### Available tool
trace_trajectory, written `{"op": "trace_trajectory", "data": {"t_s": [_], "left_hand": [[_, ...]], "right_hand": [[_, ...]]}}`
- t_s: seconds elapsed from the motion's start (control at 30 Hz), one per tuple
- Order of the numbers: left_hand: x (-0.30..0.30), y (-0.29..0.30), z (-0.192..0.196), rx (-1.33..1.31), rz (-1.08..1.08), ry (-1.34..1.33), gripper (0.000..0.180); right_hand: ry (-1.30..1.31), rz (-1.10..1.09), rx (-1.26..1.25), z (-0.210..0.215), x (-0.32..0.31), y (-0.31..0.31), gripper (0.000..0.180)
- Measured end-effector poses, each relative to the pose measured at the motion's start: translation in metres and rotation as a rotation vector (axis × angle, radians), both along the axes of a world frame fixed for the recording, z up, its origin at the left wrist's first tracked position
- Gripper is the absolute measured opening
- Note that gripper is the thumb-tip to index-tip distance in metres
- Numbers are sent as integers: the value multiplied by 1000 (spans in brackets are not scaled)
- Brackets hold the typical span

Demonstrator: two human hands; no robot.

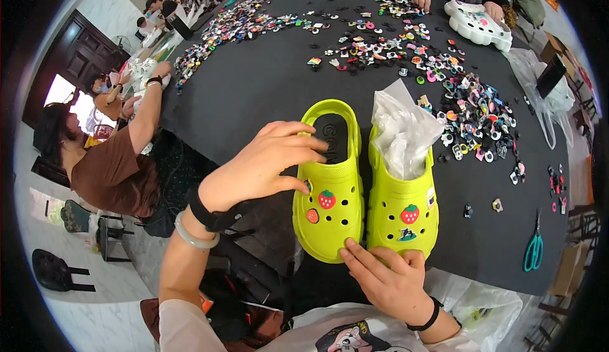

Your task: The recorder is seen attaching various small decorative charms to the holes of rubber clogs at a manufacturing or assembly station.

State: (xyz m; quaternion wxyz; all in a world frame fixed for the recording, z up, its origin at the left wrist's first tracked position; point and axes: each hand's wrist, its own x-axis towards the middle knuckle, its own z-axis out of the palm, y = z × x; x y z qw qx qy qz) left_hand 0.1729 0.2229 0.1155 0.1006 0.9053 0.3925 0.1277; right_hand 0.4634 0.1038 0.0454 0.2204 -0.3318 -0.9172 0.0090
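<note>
Two lime foam clogs (365,193) lie side by side on the black bench (254,92); left hand (266,161) rests spread on the left clog, right hand (387,279) touches both toes, fingers loose, holding nothing

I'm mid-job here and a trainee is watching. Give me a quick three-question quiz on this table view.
1. True or false: the right clog is stuffed with a crinkled plastic bag.
2. Which fruit charm sits on both lime-green clogs? A) banana B) strawberry C) cherry
3. Fill in: the teal ______ lie near the black table's right edge.

Key
1. True.
2. B: a strawberry charm sits on the left clog, which the left hand touches at its side while the right hand rests at the toes.
3. Scissors.
</note>
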Motion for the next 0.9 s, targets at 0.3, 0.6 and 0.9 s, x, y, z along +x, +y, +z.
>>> {"op": "trace_trajectory", "data": {"t_s": [0.3,0.6,0.9], "left_hand": [[5,18,-1,-270,-121,125,35],[7,-8,5,-151,167,-273,44],[31,-120,-80,227,628,-754,21]], "right_hand": [[24,13,-5,-3,-1,0,56],[77,108,1,4,12,-1,51],[493,-324,-153,2,59,1,29]]}}
